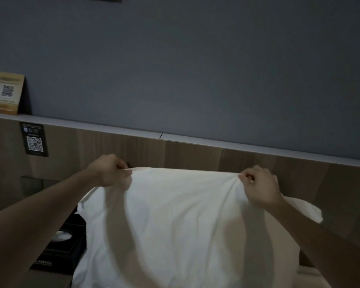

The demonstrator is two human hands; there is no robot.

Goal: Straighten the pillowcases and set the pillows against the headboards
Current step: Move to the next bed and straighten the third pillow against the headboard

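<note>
A white pillow [181, 225] in its pillowcase stands upright in front of the wooden headboard [185, 154]. My left hand [110, 171] pinches the case's top left corner. My right hand [258, 183] pinches the fabric near the top right, and the cloth between them is pulled taut. A loose flap of pillowcase sticks out to the right past my right wrist. The pillow's bottom runs out of view.
A white ledge [258, 146] tops the headboard, with a QR-code card [7, 93] standing at its left end. A black QR sticker [34, 140] is on the headboard. A black tissue box [64, 244] sits on the nightstand, left of the pillow. Grey wall above.
</note>
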